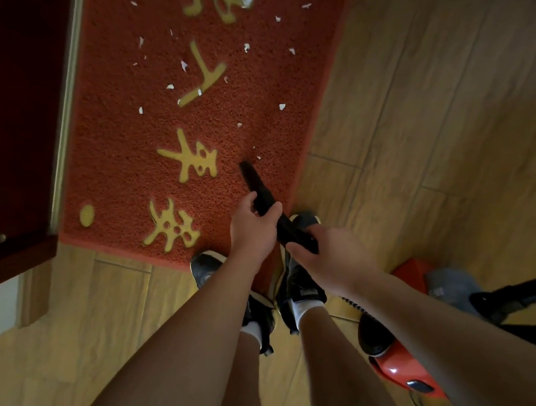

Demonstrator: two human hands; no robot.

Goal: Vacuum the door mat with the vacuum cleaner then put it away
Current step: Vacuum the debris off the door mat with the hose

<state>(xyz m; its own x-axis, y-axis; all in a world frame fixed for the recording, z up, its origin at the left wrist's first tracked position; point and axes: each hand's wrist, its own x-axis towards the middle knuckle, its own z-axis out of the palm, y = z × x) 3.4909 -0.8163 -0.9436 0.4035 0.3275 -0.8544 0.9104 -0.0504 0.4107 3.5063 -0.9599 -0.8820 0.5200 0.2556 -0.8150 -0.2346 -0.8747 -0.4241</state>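
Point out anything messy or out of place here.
White scraps lie scattered over the red mat, mostly beyond the nozzle. Nothing else looks odd.

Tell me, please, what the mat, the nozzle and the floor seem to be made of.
Mat: probably looped plastic fibre, matte red; coarse curly texture. Nozzle: likely hard plastic, black, smooth, dull. Floor: wood-look planks or tiles, slight sheen; grain and joints show, but real wood cannot be told.
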